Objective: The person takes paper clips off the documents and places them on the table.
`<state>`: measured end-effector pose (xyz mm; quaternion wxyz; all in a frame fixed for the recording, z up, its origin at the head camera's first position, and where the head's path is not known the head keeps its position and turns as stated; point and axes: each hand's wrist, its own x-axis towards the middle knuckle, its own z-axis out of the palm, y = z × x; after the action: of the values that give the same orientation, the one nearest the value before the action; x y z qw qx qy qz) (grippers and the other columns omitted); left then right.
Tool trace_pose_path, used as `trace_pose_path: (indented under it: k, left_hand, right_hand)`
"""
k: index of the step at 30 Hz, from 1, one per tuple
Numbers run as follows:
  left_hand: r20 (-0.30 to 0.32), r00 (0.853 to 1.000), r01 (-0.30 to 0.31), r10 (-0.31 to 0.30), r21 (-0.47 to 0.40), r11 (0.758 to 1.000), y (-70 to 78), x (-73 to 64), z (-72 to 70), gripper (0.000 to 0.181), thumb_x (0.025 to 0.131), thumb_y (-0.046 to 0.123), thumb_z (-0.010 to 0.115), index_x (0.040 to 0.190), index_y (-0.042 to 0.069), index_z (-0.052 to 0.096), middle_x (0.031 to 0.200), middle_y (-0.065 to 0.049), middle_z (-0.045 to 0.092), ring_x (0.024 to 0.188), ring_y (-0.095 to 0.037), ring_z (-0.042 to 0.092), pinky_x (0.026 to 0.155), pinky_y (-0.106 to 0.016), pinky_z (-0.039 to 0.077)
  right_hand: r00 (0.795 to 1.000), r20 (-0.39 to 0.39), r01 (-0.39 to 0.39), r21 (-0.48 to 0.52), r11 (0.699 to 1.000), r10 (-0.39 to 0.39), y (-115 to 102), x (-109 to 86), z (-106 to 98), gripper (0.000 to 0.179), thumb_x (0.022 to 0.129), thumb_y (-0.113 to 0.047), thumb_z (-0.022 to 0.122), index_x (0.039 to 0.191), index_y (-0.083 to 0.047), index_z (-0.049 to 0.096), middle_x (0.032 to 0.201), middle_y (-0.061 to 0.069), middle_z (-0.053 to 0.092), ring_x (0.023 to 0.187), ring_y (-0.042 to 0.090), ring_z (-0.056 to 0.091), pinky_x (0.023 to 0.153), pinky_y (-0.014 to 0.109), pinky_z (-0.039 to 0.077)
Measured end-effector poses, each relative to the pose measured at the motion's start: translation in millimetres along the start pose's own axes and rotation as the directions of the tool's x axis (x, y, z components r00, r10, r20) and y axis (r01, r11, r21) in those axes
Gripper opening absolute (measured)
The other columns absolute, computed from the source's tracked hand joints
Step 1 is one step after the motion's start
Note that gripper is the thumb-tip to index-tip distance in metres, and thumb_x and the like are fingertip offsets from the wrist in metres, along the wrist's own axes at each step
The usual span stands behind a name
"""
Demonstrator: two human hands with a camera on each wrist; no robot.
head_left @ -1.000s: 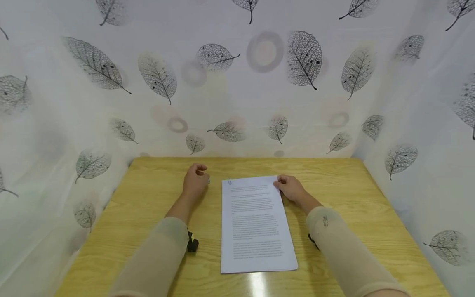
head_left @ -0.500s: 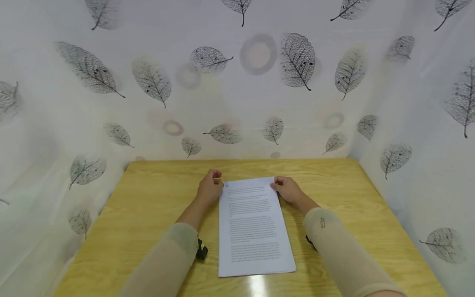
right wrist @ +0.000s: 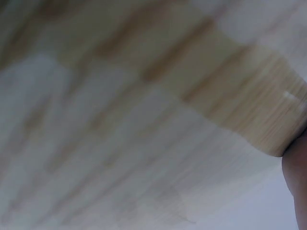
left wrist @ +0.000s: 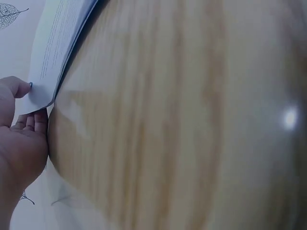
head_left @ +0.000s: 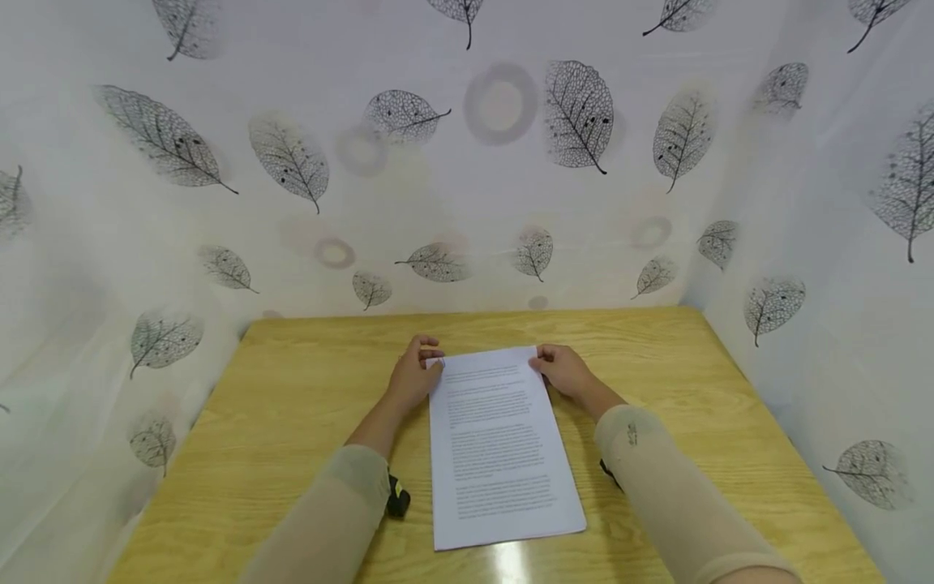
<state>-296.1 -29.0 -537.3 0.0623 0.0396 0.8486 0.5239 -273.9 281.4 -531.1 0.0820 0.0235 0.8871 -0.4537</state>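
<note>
A stack of printed paper sheets [head_left: 499,454] lies on the wooden table, lines of text facing up. At its far left corner sits a paper clip [head_left: 441,364], partly covered by the thumb of my left hand [head_left: 414,380]. That hand pinches the corner, and in the left wrist view the thumb lies on top of the sheets [left wrist: 60,52] with the fingers underneath. My right hand [head_left: 567,373] pinches the far right corner; its far fingers are hidden. Only a sliver of the right hand [right wrist: 295,177] shows in the right wrist view.
The wooden table [head_left: 306,389] ends at a white leaf-printed curtain [head_left: 467,186] behind it, with more curtain on both sides. Each sleeved wrist carries a small black device, the left one [head_left: 397,496] plainer to see.
My left hand has moved right to the stack's clipped corner and now pinches it. The right hand keeps its hold on the other corner. The head view has shifted slightly.
</note>
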Motion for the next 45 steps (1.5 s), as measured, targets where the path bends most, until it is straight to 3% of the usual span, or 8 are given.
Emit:
trace_pose_path:
  k: [2,5,10,17,29,40,45]
  left_hand:
    - [0.018,1.0,-0.014,0.014,0.024,1.0,-0.5,-0.5,-1.2,0.042,0.103,0.015,0.065,0.144,0.016,0.054,0.14,-0.012,0.072,0.122,-0.032,0.065,0.122,-0.057,0.041]
    - [0.048,0.999,-0.027,0.023,0.075,0.997,-0.7,-1.8,-2.8,0.042,0.103,0.018,0.067,0.143,0.019,0.053,0.141,-0.014,0.07,0.123,-0.033,0.064,0.109,-0.053,0.05]
    - [0.061,0.998,-0.042,0.033,0.153,0.987,-2.6,-3.0,-3.9,0.039,0.104,0.021,0.068,0.14,0.022,0.053,0.135,-0.016,0.068,0.114,-0.032,0.062,0.1,-0.047,0.05]
    - [0.052,0.998,-0.05,0.041,0.186,0.981,-4.9,-3.3,-2.5,0.034,0.105,0.023,0.066,0.137,0.02,0.056,0.132,-0.017,0.069,0.116,-0.034,0.065,0.106,-0.053,0.052]
    - [0.056,0.997,-0.061,0.053,0.142,0.988,-3.8,-4.3,-4.1,0.04,0.103,0.02,0.07,0.14,0.011,0.056,0.144,-0.018,0.066,0.132,-0.038,0.063,0.118,-0.056,0.048]
    - [0.029,0.999,-0.027,0.024,0.082,0.996,-8.0,-2.5,-3.7,0.038,0.1,0.019,0.075,0.134,0.014,0.06,0.134,-0.014,0.072,0.116,-0.029,0.063,0.106,-0.048,0.049]
    - [0.022,0.999,-0.03,0.029,0.078,0.996,-8.2,-3.2,-3.2,0.038,0.099,0.019,0.076,0.133,0.014,0.06,0.135,-0.013,0.072,0.117,-0.03,0.063,0.108,-0.048,0.049]
  right_hand:
    - [1.0,-0.005,0.001,0.003,1.0,-0.001,-0.3,0.2,-0.3,0.017,0.111,-0.022,0.062,0.106,-0.006,0.066,0.097,0.006,0.065,0.09,0.021,0.055,0.077,0.031,0.044]
    - [1.0,-0.011,-0.003,0.0,1.0,0.003,1.4,1.8,-0.5,0.016,0.111,-0.022,0.062,0.107,-0.007,0.066,0.097,0.007,0.065,0.09,0.02,0.056,0.077,0.03,0.045]
    - [1.0,-0.005,-0.011,-0.016,1.0,0.011,4.9,3.9,0.3,0.017,0.111,-0.023,0.061,0.109,-0.007,0.067,0.105,0.008,0.068,0.096,0.02,0.057,0.081,0.03,0.046]
    - [1.0,-0.005,-0.015,-0.015,1.0,0.015,5.3,3.3,1.8,0.017,0.111,-0.023,0.062,0.11,-0.007,0.067,0.107,0.008,0.069,0.098,0.021,0.058,0.082,0.03,0.046]
    - [1.0,-0.012,-0.014,0.007,1.0,0.015,-0.8,-0.2,2.7,0.016,0.111,-0.021,0.062,0.109,-0.006,0.066,0.101,0.007,0.066,0.092,0.02,0.056,0.078,0.029,0.045]
    - [1.0,-0.005,-0.019,0.018,1.0,0.019,-1.1,0.2,2.0,0.017,0.111,-0.022,0.062,0.107,-0.006,0.066,0.101,0.006,0.066,0.091,0.018,0.056,0.076,0.026,0.045]
    - [1.0,-0.008,-0.016,0.013,1.0,0.016,-2.4,-0.8,1.8,0.017,0.11,-0.021,0.063,0.106,-0.006,0.066,0.102,0.008,0.067,0.092,0.02,0.056,0.077,0.028,0.045]
